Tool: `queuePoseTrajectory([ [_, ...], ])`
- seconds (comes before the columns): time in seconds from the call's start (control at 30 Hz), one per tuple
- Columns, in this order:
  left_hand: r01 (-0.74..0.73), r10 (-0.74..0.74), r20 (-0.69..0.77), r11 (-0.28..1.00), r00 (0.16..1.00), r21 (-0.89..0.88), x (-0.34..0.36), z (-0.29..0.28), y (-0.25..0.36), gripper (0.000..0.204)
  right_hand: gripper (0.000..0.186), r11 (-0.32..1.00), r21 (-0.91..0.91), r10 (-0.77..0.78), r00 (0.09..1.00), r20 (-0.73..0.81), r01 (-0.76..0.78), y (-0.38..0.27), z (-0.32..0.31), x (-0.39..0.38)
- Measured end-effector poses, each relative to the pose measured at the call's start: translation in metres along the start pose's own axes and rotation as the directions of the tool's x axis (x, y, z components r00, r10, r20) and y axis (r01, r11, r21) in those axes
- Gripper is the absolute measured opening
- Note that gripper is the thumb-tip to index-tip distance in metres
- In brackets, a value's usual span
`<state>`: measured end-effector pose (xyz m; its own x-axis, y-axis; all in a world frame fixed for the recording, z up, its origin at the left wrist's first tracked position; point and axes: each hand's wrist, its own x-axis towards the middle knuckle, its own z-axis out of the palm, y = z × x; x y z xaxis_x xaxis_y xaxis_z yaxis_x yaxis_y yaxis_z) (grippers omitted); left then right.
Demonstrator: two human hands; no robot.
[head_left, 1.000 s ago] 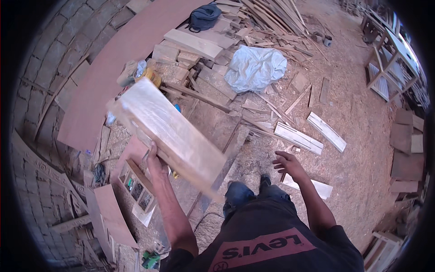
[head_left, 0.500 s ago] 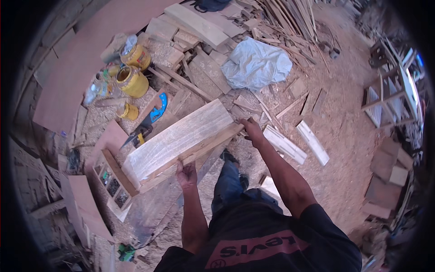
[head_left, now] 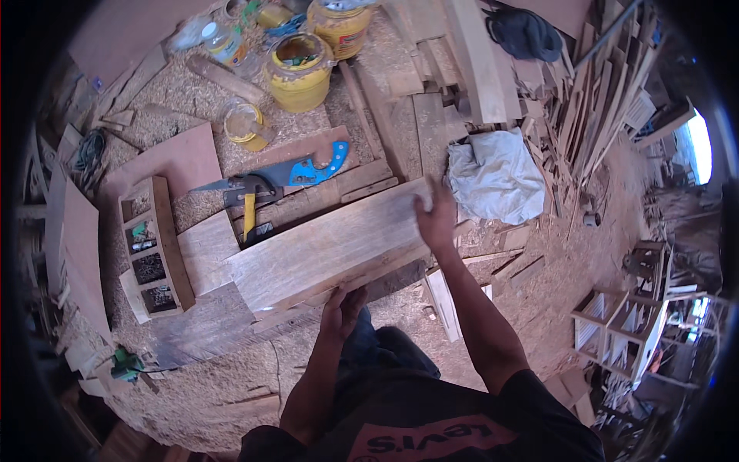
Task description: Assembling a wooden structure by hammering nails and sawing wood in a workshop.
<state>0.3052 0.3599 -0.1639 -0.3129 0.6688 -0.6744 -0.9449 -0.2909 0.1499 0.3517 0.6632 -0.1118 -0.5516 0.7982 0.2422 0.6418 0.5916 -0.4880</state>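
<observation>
Fingers of my left hand (head_left: 341,304) curl over the near edge of the long plank (head_left: 331,248), gripping it; those of my right hand (head_left: 436,219) lie spread at its far right end. One plank, lying flat on sawdust. Beyond it sit one blue-handled saw (head_left: 285,175), one hammer (head_left: 248,202) and three yellow tubs (head_left: 299,71). I judge the plank could slide onto the hammer, since only its edges are held.

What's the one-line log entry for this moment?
left hand: on near edge of plank | right hand: on far end | saw: behind plank
</observation>
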Motion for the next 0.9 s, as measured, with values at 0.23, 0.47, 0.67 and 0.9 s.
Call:
queuePoseTrajectory([
  [0.23, 0.042, -0.043, -0.136, 0.999, 0.99, -0.014, -0.004, 0.01, -0.013, 0.045, 0.042, 0.784, 0.023, -0.575, 0.711, 0.404, 0.621, -0.092, 0.084, 0.062],
  [0.47, 0.048, -0.063, -0.195, 0.996, 0.979, -0.081, -0.012, 0.03, -0.016, 0.05, 0.032, 0.659, -0.123, -0.587, 0.61, 0.533, 0.742, -0.101, 0.136, 0.095],
  [0.67, -0.096, 0.083, -0.15, 0.992, 0.985, -0.081, -0.003, 0.027, -0.035, 0.046, 0.039, 0.561, -0.001, -0.64, 0.434, 0.634, 0.828, -0.103, 0.099, 0.14],
  [0.9, -0.23, 0.227, -0.04, 0.966, 0.973, -0.119, 0.006, 0.007, -0.036, 0.045, 0.034, 0.536, 0.072, -0.77, 0.452, 0.451, 0.841, -0.053, -0.032, 0.149],
])
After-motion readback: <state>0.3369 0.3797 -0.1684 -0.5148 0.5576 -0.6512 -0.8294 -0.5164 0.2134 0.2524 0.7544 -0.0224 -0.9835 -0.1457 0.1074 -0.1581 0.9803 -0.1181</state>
